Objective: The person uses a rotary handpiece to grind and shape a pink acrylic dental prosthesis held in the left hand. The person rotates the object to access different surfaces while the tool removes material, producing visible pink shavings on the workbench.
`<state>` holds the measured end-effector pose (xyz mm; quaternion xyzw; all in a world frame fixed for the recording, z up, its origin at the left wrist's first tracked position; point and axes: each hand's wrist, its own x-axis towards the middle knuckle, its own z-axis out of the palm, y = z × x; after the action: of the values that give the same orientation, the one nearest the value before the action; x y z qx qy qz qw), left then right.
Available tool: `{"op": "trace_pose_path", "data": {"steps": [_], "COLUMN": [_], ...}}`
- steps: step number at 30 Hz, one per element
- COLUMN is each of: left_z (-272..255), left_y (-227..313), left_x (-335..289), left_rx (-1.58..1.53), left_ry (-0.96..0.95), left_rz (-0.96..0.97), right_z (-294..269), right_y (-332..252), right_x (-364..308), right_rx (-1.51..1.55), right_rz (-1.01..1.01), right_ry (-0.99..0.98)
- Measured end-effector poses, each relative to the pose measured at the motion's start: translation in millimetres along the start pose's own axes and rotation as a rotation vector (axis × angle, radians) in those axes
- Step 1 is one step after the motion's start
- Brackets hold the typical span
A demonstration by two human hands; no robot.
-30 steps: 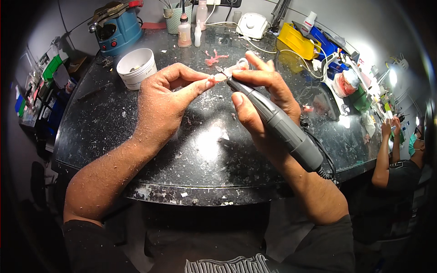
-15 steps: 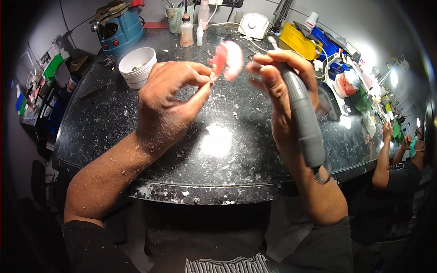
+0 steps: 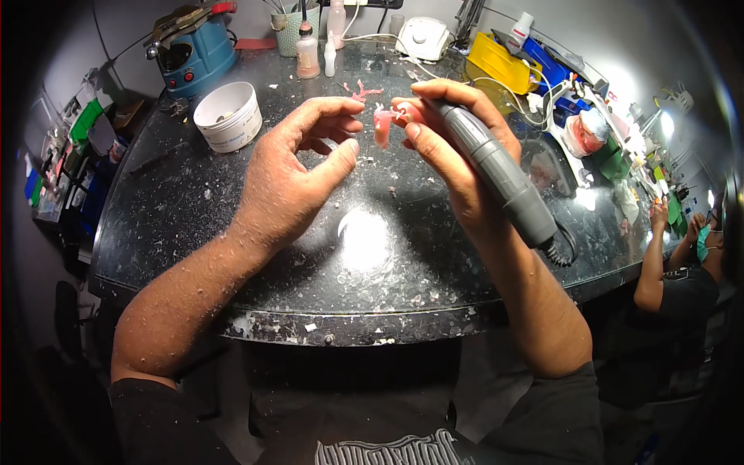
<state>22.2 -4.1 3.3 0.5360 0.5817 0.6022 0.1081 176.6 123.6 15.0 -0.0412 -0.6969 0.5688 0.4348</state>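
In my right hand (image 3: 457, 139) a dark grey rotary handpiece (image 3: 496, 167) lies across the palm, its cord end toward me. The fingertips of that same hand pinch a small pink denture piece (image 3: 382, 130) with pale parts at its upper edge; the fingers cover some of it. My left hand (image 3: 298, 159) is empty beside the denture, thumb and fingers apart and curved toward it. Just beyond, a branched pink piece (image 3: 363, 92) is on the black, dust-speckled bench (image 3: 310, 271). Pale dust clings to my left forearm.
A white tub (image 3: 246, 128) stands left of my left hand. Behind are a blue machine (image 3: 198, 66), a dropper bottle (image 3: 308, 58) and a white control box (image 3: 423, 39). Yellow bin (image 3: 500, 66) and dental model (image 3: 587, 133) sit at right; a person (image 3: 682, 267) works farther right.
The pink denture has passed from my left fingers to my right fingertips and is turned. My left hand has opened. The handpiece tilts more to the left, and the view has shifted slightly.
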Motion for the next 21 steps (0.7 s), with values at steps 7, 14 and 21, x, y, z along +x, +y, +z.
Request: {"op": "trace_pose_path", "data": {"steps": [7, 14, 21], "left_z": [-4, -4, -7], "left_y": [-6, -4, -13], "left_x": [3, 4, 6], "left_rx": [-0.146, -0.321, -0.532], "left_ry": [-0.067, -0.149, -0.212], "left_rz": [-0.058, -0.225, -0.337], "right_z": [3, 3, 8], "right_y": [2, -1, -2], "right_x": [-1, -1, 0], "right_rx": [-0.11, 0.035, 0.143], "right_rz": [-0.102, 0.018, 0.014], "right_ry": [-0.062, -0.02, 0.026]}}
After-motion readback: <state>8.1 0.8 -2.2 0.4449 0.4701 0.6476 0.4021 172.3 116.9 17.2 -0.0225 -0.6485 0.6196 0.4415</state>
